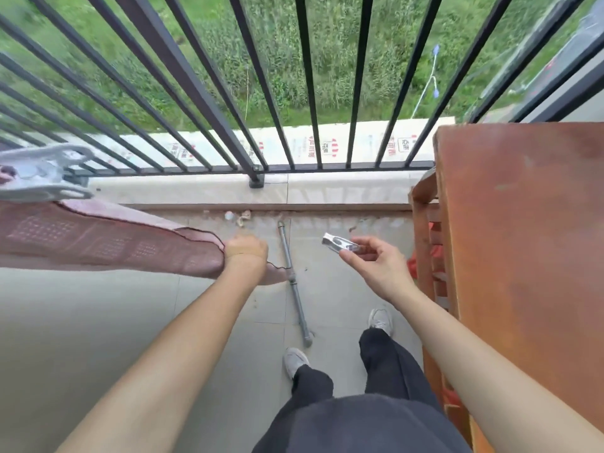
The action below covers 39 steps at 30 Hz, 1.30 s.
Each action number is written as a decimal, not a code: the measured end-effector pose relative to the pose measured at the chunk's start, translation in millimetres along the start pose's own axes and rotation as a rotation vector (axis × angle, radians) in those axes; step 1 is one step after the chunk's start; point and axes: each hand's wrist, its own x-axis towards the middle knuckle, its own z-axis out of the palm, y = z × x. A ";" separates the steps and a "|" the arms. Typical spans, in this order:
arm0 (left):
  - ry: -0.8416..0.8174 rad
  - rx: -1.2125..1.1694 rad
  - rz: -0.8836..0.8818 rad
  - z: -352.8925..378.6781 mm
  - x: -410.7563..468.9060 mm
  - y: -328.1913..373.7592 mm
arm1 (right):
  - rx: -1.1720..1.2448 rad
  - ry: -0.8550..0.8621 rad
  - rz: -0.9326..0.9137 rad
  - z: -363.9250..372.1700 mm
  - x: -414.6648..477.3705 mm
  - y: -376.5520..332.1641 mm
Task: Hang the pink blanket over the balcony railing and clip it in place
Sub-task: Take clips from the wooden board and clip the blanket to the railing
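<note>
Legs: your dark trousers (359, 423) fill the bottom of the head view, with both shoes on the tiled floor (98, 322) beside a grey pipe (295, 289).
Left hand (246, 251): fingers curled round the end of the pink blanket (98, 240), pulling it taut.
Pink blanket: runs from your grip off the left edge, above the floor on your side of the railing (248, 135); the top rail is out of view, so the drape cannot be confirmed.
Right hand (379, 266): pinches a small metal clip (338, 244), apart from the blanket, near the wooden counter (523, 223).
Grey clip (42, 173): large and blurred, at the blanket's upper edge on the far left.
Progress: probably past halfway; one clip seems on, and yours is not yet fitted.
</note>
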 end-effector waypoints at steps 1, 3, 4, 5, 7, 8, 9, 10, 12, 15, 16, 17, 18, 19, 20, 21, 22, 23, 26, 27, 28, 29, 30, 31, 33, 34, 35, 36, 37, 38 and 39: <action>0.017 -0.001 0.019 1.1 -0.9 -0.1 | -0.005 0.000 0.012 -0.7 2.6 3.7; 0.068 0.048 0.085 8.9 -5.1 -0.9 | -0.020 -0.007 0.052 1.2 8.4 12.1; 0.094 0.085 0.124 15.3 -8.2 -2.3 | -0.040 -0.023 0.072 4.0 11.0 15.6; 0.119 0.119 0.163 20.7 -11.9 -4.5 | -0.072 -0.047 0.084 8.1 13.4 18.2; 0.194 0.145 0.239 31.4 -21.0 -11.2 | -0.164 -0.107 0.063 18.6 17.6 20.8; 0.251 0.137 0.278 34.8 -25.3 -15.0 | -0.221 -0.133 0.030 24.7 18.9 20.9; 0.301 0.134 0.305 36.0 -29.0 -19.2 | -0.286 -0.156 -0.011 30.6 20.0 20.3; 0.343 0.136 0.320 38.1 -30.8 -22.4 | -0.356 -0.182 -0.056 36.7 21.2 19.9; 0.395 0.112 0.338 43.4 -31.8 -25.6 | -0.495 -0.255 -0.143 49.7 24.1 20.0; 0.468 0.008 0.351 46.5 -30.3 -25.8 | -0.633 -0.350 -0.220 69.2 28.4 20.0; 0.475 -0.017 0.347 47.6 -29.1 -25.2 | -0.651 -0.367 -0.242 75.3 29.8 20.0; 0.468 -0.039 0.340 47.9 -27.3 -24.1 | -0.653 -0.371 -0.261 80.9 31.3 19.8; 0.460 -0.064 0.331 48.8 -25.3 -23.8 | -0.647 -0.367 -0.279 86.1 32.6 19.3; 0.449 -0.091 0.321 49.6 -23.0 -23.8 | -0.641 -0.361 -0.295 91.0 34.3 18.6; 0.436 -0.115 0.312 50.7 -20.8 -23.8 | -0.636 -0.355 -0.311 95.8 36.3 17.5; 0.422 -0.136 0.306 51.6 -19.0 -23.7 | -0.632 -0.350 -0.324 100.4 38.4 16.3; 0.417 -0.158 0.304 52.5 -17.5 -23.8 | -0.625 -0.351 -0.339 105.2 40.7 14.5; 0.417 -0.176 0.302 52.5 -16.8 -24.1 | -0.615 -0.359 -0.354 109.9 42.6 12.5; 0.413 -0.196 0.299 51.2 -16.1 -24.3 | -0.559 -0.389 -0.391 123.1 45.8 7.0; 0.414 -0.207 0.298 50.8 -16.4 -24.6 | -0.536 -0.387 -0.392 127.1 46.2 6.4; 0.414 -0.217 0.298 50.3 -16.7 -25.0 | -0.515 -0.384 -0.385 130.6 46.4 6.1; 0.413 -0.217 0.296 49.8 -17.0 -25.3 | -0.505 -0.385 -0.371 133.5 46.7 6.3; 0.410 -0.211 0.295 49.8 -17.4 -25.3 | -0.510 -0.387 -0.357 135.2 46.7 7.3; 0.403 -0.208 0.294 49.8 -17.6 -25.2 | -0.528 -0.389 -0.347 135.2 46.3 8.8; 0.395 -0.225 0.284 48.9 -18.5 -24.7 | -0.580 -0.385 -0.334 130.0 44.7 11.9; 0.402 -0.259 0.275 46.5 -19.7 -24.0 | -0.598 -0.378 -0.332 124.8 43.6 13.1; 0.419 -0.321 0.261 42.7 -22.0 -23.1 | -0.605 -0.359 -0.333 118.5 42.2 13.4; 0.447 -0.403 0.247 37.3 -25.2 -22.3 | -0.603 -0.325 -0.336 110.9 40.8 12.6; 0.488 -0.487 0.238 31.2 -28.3 -21.5 | -0.605 -0.280 -0.342 102.1 39.0 10.7; 0.538 -0.547 0.230 24.3 -31.7 -21.0 | -0.612 -0.223 -0.350 92.5 37.0 8.1; 0.590 -0.581 0.221 16.9 -34.8 -20.4 | -0.623 -0.156 -0.358 82.2 34.8 4.9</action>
